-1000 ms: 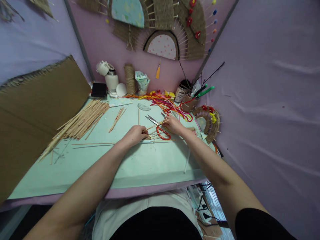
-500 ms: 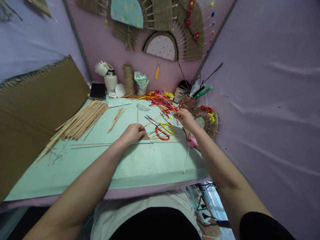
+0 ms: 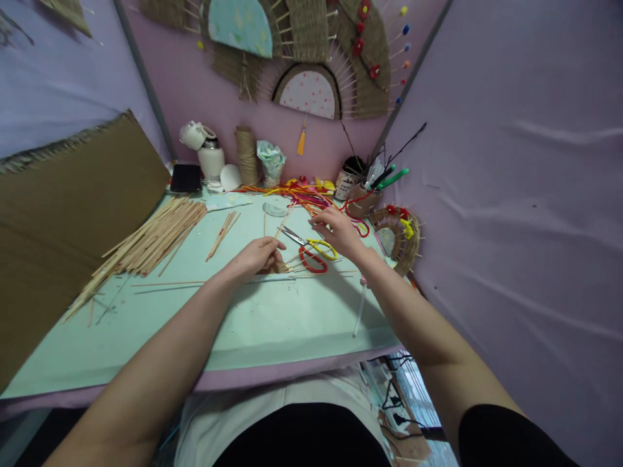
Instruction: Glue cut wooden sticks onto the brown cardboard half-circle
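My left hand (image 3: pixel 263 255) rests on the table, closed on thin wooden sticks (image 3: pixel 281 224) that slant up and away from its fingertips. My right hand (image 3: pixel 338 230) hovers above the scissors' far side, fingers loosely bent and apart, with nothing visible in them. Between the hands lie scissors (image 3: pixel 302 242) with one red and one yellow handle, blades pointing to the far left. More thin sticks (image 3: pixel 321 259) spread beside the handles, partly under my left hand. Behind the scissors is a clear protractor (image 3: pixel 275 209).
A large pile of sticks (image 3: pixel 160 237) and a small bundle (image 3: pixel 222 235) lie to the left, near a cardboard sheet (image 3: pixel 78 214). Along the back stand a twine spool (image 3: pixel 247 155), a white jar (image 3: pixel 211 160), pipe cleaners (image 3: pixel 311 193) and a pen holder (image 3: pixel 363 200). A woven wreath (image 3: pixel 406 243) leans at right.
My right hand has come left and off the sticks' far ends. The sticks in my left hand now point more steeply away. The camera view has shifted slightly.
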A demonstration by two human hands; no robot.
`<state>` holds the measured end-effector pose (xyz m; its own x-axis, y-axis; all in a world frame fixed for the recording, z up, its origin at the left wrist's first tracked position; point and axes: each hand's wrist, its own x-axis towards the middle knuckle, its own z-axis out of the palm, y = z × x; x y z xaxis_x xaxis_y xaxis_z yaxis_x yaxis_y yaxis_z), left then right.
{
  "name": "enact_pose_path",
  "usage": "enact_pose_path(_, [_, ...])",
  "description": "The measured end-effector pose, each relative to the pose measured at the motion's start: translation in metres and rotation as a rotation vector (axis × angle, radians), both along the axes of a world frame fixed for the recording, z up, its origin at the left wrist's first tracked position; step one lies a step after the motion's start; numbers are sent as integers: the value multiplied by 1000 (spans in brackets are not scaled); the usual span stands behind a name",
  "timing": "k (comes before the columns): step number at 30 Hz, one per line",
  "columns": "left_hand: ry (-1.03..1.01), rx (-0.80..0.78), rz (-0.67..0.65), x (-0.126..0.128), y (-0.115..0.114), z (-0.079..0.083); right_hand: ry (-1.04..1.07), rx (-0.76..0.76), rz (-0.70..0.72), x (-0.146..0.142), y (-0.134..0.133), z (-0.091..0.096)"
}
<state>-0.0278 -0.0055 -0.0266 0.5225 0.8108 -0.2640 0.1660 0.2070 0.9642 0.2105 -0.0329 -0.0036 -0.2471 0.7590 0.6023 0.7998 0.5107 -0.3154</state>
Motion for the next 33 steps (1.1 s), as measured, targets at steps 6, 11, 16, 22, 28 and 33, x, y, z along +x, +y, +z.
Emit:
enact_pose_path(6, [-169,-170,-91,-6,1,4,-253,100,121,-42,16,-2])
enact_pose_path(11, [-189,-231,-129,-9,2,6,-337,189,80,-49,21,-8])
enact_pose_path(16, [-182,-254,-113,-6,0,5,-435,259,75,-49,21,-8])
enact_pose_path(22, [-5,152,373,-10,14,2,-447,198,10,-33,30,-16])
enact_pose_path(28, [-45,231,373,-18,17,5,-459,-13,-39,-19,35,-32])
enact_pose_path(33, [-78,178,327,-11,17,-2,-492,-108,-86,-19,38,-38])
